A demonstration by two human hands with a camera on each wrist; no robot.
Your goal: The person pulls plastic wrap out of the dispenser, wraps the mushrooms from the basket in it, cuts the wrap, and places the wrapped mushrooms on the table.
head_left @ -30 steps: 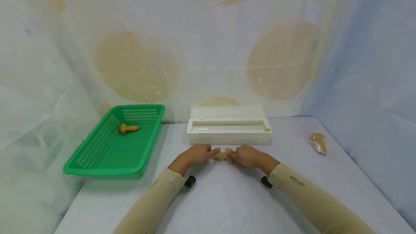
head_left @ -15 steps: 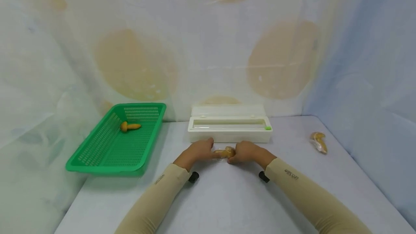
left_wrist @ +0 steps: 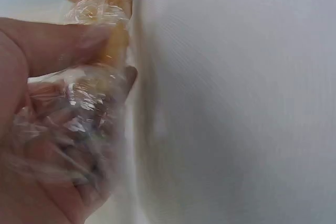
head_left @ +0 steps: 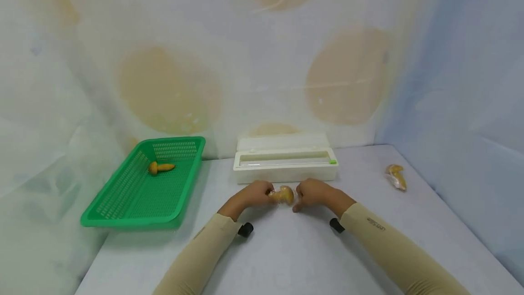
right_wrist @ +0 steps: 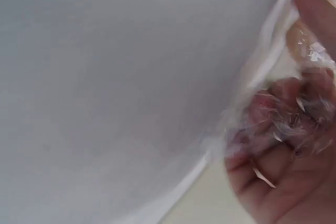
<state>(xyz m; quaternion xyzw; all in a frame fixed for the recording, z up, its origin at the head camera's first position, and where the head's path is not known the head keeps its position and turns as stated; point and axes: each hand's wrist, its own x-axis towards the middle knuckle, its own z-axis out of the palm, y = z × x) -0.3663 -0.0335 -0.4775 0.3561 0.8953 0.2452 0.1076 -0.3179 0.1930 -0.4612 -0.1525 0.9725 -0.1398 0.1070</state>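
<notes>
A yellow-brown mushroom (head_left: 286, 195) in clear plastic wrap lies between the hands, in front of the white wrap box, its cap to the right. My left hand (head_left: 257, 193) pinches the wrapped stem between thumb and fingers. In the left wrist view loose crinkled plastic wrap (left_wrist: 84, 103) spills over that palm. At the cap end is my right hand (head_left: 314, 192), its thumb set apart from the curled fingers. The right wrist view shows a bunched end of plastic wrap (right_wrist: 294, 121) held in those fingers, with part of the wrapped cap (right_wrist: 304, 45) beyond.
A green basket (head_left: 180, 204) on the left holds one bare mushroom (head_left: 160, 167). The white wrap box (head_left: 284, 175) stands behind the hands, lid raised. Another wrapped mushroom (head_left: 396, 177) lies on the white table (head_left: 294, 258) at the right. Curtains enclose the back and sides.
The mushroom has turned so that its cap shows at the right. My right fingers have come off the cap to its right side; the left hand stays at the stem.
</notes>
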